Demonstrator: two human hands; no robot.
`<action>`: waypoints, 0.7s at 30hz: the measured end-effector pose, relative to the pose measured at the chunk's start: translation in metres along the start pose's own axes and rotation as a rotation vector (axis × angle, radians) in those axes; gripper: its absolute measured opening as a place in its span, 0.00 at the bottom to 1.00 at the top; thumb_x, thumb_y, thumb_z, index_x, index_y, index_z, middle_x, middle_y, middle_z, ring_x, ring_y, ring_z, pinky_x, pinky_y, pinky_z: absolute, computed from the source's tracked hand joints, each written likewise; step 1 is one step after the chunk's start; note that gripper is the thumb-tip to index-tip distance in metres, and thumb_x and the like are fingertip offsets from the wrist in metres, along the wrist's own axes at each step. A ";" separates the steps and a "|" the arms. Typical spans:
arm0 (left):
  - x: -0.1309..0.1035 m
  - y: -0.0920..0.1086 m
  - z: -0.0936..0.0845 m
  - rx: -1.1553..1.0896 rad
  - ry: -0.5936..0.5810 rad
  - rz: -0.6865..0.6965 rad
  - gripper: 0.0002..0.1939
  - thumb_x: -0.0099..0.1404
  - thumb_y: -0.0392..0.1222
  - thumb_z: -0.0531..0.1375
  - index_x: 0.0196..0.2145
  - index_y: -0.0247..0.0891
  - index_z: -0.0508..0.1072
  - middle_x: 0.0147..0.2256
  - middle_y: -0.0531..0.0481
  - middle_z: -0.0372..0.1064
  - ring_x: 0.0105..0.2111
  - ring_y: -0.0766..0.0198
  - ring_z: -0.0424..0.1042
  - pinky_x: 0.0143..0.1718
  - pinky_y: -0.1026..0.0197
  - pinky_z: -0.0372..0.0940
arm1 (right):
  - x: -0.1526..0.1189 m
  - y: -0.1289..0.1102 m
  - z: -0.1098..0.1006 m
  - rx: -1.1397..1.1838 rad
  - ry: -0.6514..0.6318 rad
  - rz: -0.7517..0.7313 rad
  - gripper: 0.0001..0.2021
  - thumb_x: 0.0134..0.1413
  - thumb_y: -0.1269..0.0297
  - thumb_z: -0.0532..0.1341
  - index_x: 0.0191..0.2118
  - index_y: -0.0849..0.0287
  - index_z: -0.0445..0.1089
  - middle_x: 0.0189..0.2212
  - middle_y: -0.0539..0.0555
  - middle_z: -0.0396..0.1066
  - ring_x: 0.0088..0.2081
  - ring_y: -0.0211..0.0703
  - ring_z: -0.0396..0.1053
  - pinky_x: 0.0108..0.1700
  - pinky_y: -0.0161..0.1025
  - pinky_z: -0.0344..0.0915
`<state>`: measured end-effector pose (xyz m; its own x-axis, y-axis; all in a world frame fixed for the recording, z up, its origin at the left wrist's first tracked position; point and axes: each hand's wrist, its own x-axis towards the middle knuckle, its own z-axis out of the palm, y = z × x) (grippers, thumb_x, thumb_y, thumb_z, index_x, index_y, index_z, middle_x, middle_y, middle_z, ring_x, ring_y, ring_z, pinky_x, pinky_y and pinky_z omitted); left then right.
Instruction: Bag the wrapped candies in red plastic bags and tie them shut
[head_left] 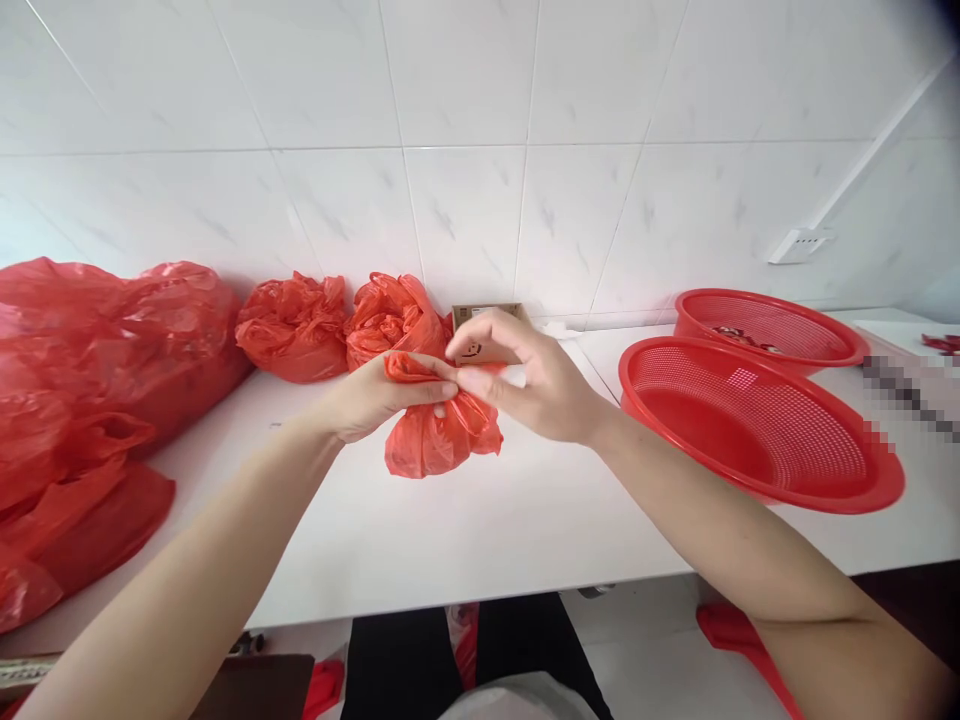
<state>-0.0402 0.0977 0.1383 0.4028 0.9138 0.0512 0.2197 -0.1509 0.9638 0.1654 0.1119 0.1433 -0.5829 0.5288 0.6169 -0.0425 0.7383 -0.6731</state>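
A small red plastic bag (424, 445) with a rounded, filled bottom hangs over the white table in front of me. My left hand (382, 395) is closed round its gathered neck, the thumb pressing on the plastic and a fold of the bag standing out above the fingers. At the same neck, from the right, my right hand (536, 375) has its fingers bent and its thumb close to the left thumb. A strip of red plastic shows between the right thumb and fingers, slightly blurred. What is inside the bag is hidden.
Two more bunched red bags, a left one (292, 330) and a right one (394, 320), stand by the tiled wall near a small cardboard box (487, 312). Large red bags (180, 340) fill the left side. Two red plastic baskets (705, 430) stand on the right of the white table (360, 560).
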 end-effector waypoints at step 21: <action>-0.077 -0.078 -0.014 0.916 0.234 0.195 0.14 0.67 0.48 0.53 0.36 0.44 0.78 0.36 0.47 0.79 0.34 0.56 0.76 0.36 0.60 0.68 | -0.053 0.083 -0.040 -0.329 -0.256 0.471 0.15 0.63 0.58 0.53 0.36 0.55 0.76 0.39 0.52 0.77 0.42 0.45 0.71 0.47 0.42 0.62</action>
<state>-0.1003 0.0444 0.0633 0.3402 0.8785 0.3354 0.8155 -0.4532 0.3599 0.2251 0.1623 0.0709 -0.6557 0.7419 0.1401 0.4943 0.5621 -0.6631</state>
